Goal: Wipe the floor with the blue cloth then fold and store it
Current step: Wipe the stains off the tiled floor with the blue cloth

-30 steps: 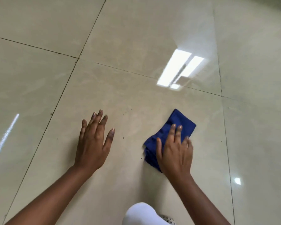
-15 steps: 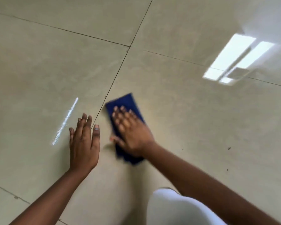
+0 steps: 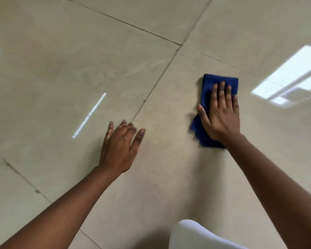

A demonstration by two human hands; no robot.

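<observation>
A folded blue cloth point(image 3: 207, 90) lies flat on the glossy beige tiled floor point(image 3: 61, 60), right of centre. My right hand point(image 3: 221, 114) presses down on the cloth with flat, spread fingers and covers its middle; the cloth's far edge and near left corner show around the hand. My left hand point(image 3: 120, 146) rests palm down on the bare floor to the left of the cloth, fingers apart, holding nothing. It sits just beside a dark grout line point(image 3: 156, 85).
Grout lines cross the floor, meeting at a joint point(image 3: 180, 45) beyond the hands. Ceiling light reflections glare at the right point(image 3: 294, 76) and as a streak at the left point(image 3: 89, 115). My white-clad knee point(image 3: 192, 234) is at the bottom edge.
My right hand has swept the cloth from beside my left hand back to the right across the tile. The left hand stays planted on the floor; the camera view has shifted.
</observation>
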